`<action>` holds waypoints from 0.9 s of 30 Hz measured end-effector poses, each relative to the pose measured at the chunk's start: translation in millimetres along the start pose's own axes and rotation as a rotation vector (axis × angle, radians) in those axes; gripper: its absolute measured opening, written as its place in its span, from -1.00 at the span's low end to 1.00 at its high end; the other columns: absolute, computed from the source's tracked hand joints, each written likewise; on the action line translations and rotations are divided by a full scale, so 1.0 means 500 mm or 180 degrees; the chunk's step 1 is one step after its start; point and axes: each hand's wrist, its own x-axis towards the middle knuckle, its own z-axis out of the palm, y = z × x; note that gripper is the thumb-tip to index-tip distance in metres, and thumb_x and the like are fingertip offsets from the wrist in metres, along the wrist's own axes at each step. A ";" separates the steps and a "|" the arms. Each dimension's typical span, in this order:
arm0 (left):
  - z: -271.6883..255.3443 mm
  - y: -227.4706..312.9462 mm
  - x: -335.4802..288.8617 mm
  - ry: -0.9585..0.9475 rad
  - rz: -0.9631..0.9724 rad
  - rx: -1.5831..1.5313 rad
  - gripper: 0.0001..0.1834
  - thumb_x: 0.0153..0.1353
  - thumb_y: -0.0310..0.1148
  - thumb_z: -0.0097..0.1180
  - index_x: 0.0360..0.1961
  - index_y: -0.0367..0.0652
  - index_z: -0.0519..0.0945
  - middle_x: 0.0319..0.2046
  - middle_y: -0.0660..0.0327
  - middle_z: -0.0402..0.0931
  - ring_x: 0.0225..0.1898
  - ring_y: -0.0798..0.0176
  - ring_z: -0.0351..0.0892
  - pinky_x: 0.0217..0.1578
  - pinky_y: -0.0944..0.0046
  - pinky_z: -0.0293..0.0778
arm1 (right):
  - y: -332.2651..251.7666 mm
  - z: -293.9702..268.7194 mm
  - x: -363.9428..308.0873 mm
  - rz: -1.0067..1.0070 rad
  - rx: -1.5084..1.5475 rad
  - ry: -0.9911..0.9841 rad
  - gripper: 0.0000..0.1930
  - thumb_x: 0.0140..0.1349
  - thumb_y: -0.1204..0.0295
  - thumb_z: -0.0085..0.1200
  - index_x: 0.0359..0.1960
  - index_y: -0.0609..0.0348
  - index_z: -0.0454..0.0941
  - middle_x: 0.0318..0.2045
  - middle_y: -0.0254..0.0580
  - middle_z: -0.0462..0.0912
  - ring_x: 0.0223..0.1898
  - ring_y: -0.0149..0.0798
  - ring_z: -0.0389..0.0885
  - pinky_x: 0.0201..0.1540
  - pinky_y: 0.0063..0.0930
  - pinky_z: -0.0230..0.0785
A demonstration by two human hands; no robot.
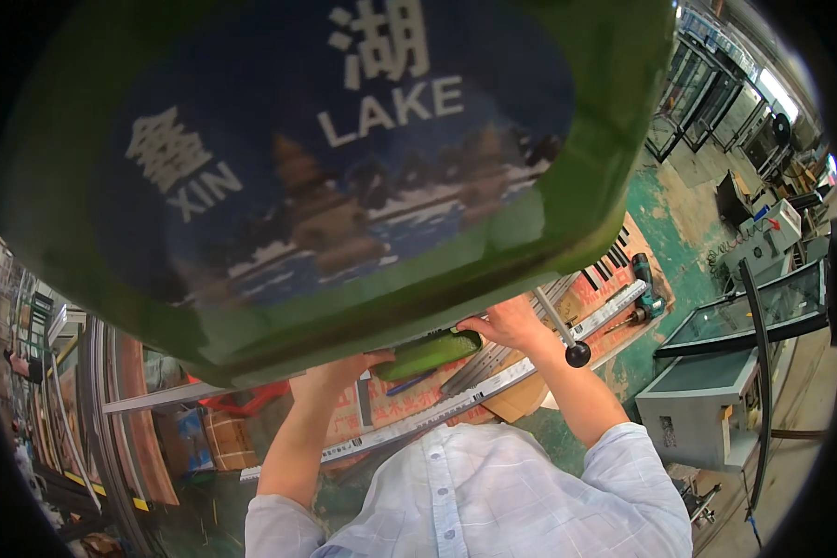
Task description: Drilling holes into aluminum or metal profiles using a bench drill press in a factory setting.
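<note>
A large green machine housing with a dark printed oval fills the upper view and hides much of what my fingers touch. Below its lower edge, my left hand is closed, with its fingertips partly covered. A pale metal bar runs from the left up to that hand. My right hand curls at the housing's edge with the thumb pointing left; what it grips is hidden. Between both hands shows a green machine base. Beside my right wrist, a lever with a black ball knob slants down.
Long metal profiles lie across a reddish printed board in front of me. A cordless drill rests on the board's right end. Grey cabinets and a framed glass panel stand at right; racked profiles fill the left.
</note>
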 end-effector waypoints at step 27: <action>0.059 0.093 0.042 0.1319 0.0752 0.0380 -0.17 -0.15 0.51 0.32 -0.52 -0.21 0.70 -0.58 0.11 0.66 -0.50 0.05 0.71 -0.42 0.09 0.55 | 0.002 0.019 -0.008 0.0104 -0.0107 0.0134 -0.51 -0.06 0.18 0.51 -0.10 0.04 0.62 -0.20 -0.25 0.64 -0.06 -0.05 0.57 0.05 -0.10 0.28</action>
